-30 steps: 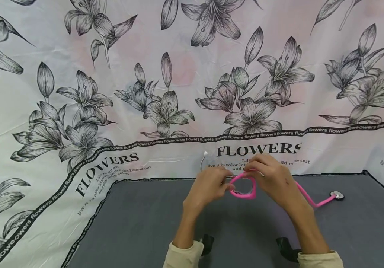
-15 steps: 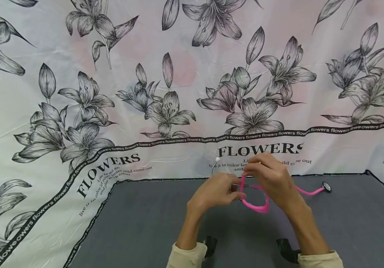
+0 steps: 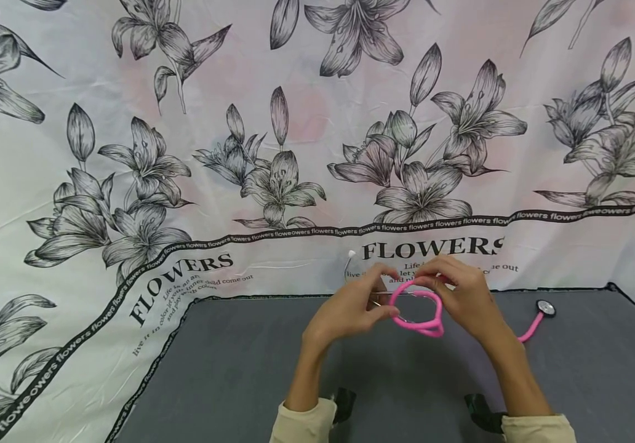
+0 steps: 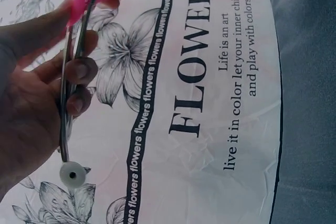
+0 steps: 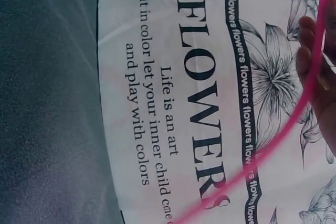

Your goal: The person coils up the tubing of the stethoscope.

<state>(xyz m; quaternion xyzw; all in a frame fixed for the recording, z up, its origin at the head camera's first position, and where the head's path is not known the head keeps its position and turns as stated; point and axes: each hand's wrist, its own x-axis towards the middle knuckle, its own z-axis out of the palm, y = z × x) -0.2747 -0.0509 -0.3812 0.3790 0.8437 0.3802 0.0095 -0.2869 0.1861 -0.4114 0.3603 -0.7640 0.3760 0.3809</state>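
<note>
A stethoscope with pink tubing [image 3: 431,330] is held up over the grey table, its tubing bent into a loop between the two hands. My left hand [image 3: 342,315] grips the metal ear tubes [image 4: 64,93], fingers curled around them. One white ear tip [image 4: 72,175] sticks out past that hand. At the top of the loop, my right hand [image 3: 464,301] pinches the pink tubing, which runs down across the right wrist view. To the right of the right forearm, the round chest piece [image 3: 546,308] hangs at the tubing's end. Part of the tubing is hidden behind that forearm.
A grey table surface [image 3: 229,369] lies under the hands. Behind it rises a white cloth [image 3: 295,258] printed with lilies and the word FLOWERS. Black straps [image 3: 344,404] show at the wrists beside beige sleeves [image 3: 303,421].
The pink loop has shifted slightly right, tilting and turning between the hands. The chest piece has swung left and up. Left fingers have spread along the ear tubes.
</note>
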